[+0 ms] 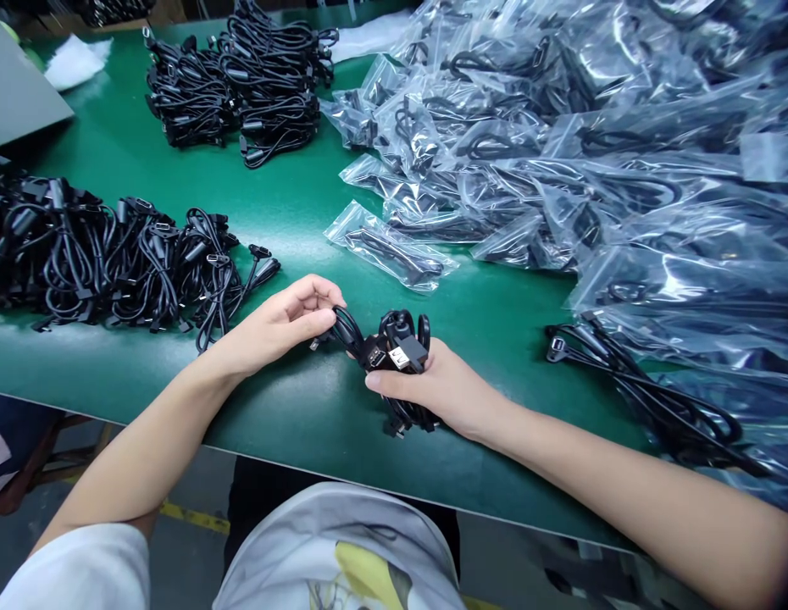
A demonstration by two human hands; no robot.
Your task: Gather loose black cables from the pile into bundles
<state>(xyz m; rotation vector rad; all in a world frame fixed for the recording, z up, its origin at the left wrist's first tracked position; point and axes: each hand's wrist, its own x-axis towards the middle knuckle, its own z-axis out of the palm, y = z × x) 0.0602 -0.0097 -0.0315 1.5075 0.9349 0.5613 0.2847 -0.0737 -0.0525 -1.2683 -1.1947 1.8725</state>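
My right hand (425, 385) is closed around a bunch of coiled black cables (403, 330), just above the table's front part. A white-tipped USB plug and dark connector ends show on top of the bunch. To its left, my left hand (298, 318) pinches the looped end of one black cable (348, 329) between thumb and fingers. That loop touches the bunch, and I cannot tell whether it is separate from it. A small metal plug tip hangs below my left fingers.
Bundled black cables (108, 254) are heaped at the left, with two stacks (267, 76) farther back. Clear bags of cables (527, 169) pile up at the right; one bag (394, 250) lies ahead of my hands. Unbagged cables (654, 390) lie at right on the green table (292, 216).
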